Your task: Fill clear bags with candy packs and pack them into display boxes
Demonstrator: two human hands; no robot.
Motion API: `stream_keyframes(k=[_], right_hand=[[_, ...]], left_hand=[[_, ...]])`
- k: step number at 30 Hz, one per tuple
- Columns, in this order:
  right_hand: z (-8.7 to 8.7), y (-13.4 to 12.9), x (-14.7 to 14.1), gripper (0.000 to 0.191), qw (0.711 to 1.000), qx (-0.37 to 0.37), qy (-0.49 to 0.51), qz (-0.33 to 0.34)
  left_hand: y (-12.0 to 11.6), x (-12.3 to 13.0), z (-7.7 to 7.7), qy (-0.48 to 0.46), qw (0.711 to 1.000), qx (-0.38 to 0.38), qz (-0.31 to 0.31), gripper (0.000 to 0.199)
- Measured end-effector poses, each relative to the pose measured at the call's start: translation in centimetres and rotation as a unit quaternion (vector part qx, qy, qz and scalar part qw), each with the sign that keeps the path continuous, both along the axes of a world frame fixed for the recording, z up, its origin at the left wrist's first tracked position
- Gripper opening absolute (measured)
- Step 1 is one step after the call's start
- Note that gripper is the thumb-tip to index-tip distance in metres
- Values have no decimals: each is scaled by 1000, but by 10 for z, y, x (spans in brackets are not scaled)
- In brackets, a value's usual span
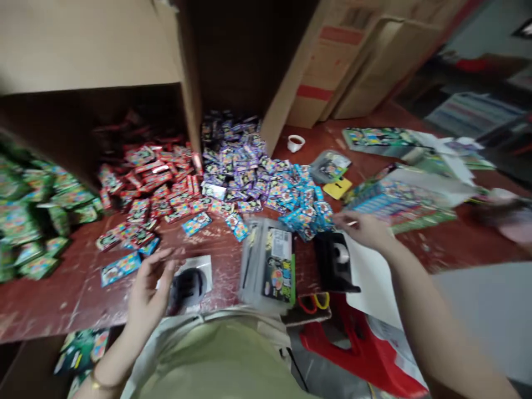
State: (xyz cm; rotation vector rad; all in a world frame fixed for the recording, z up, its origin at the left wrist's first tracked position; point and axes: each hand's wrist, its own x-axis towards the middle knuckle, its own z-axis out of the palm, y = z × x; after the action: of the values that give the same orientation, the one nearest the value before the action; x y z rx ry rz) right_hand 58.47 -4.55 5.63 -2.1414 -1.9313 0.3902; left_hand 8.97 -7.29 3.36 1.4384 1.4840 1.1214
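My left hand (150,288) is palm up near the table's front edge, its fingers apart and curved, with nothing seen in it. Beside its fingertips lies a black round disc with slots (189,285) on a clear-and-white square wrapper. My right hand (368,228) reaches over the right side of a heap of small blue packets (305,208). Its fingers are blurred, and a small pale bit shows by them; I cannot tell whether they grip it. Between my hands lies a stack of clear plastic cases (268,266) with a printed black-and-green card.
Red packets (153,177), purple packets (235,155) and green packets (31,216) spill from cardboard boxes. A black holder (332,260) is at the table's front edge, above a red stool (366,354). Printed sheets (403,194), a yellow tag (337,188) and a small white cup (295,143) lie to the right.
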Motion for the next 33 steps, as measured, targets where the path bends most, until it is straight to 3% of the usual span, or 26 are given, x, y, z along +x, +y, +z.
stream_keyframes(k=[1,3,5,7,10,13,16,18,20,24,26,30,33], right_hand=[[-8,5,-23,15,998,-24,42,46],[-24,17,-69,13,986,-66,98,114],[-38,32,-106,8,982,-79,111,132],[-47,48,-129,10,984,-77,104,121],[-48,65,-139,20,985,-97,100,106],[-38,70,-136,29,974,-151,120,119],[-27,68,-130,35,954,-206,157,150],[-17,62,-127,39,945,-224,179,158],[-4,51,-129,45,941,-219,217,142],[31,12,-155,44,912,-136,382,62],[45,-8,-176,39,906,-64,416,51],[49,-33,-209,34,920,47,385,50],[47,-40,-219,30,943,205,261,28]], left_hand=[[-2,6,2,42,998,34,-39,25],[-5,29,3,119,967,82,-210,25],[-7,62,-3,162,891,118,-406,36],[-6,95,-18,212,828,143,-499,50],[-3,124,-52,268,780,173,-538,64],[-3,129,-80,275,778,203,-527,68],[-7,125,-90,265,788,215,-513,73],[-9,126,-83,258,804,212,-492,83],[-9,130,-67,256,833,214,-441,90],[-2,136,-17,282,885,238,-283,76],[2,133,6,282,898,233,-245,66],[8,116,35,247,911,202,-263,39],[13,103,48,246,901,168,-315,27]])
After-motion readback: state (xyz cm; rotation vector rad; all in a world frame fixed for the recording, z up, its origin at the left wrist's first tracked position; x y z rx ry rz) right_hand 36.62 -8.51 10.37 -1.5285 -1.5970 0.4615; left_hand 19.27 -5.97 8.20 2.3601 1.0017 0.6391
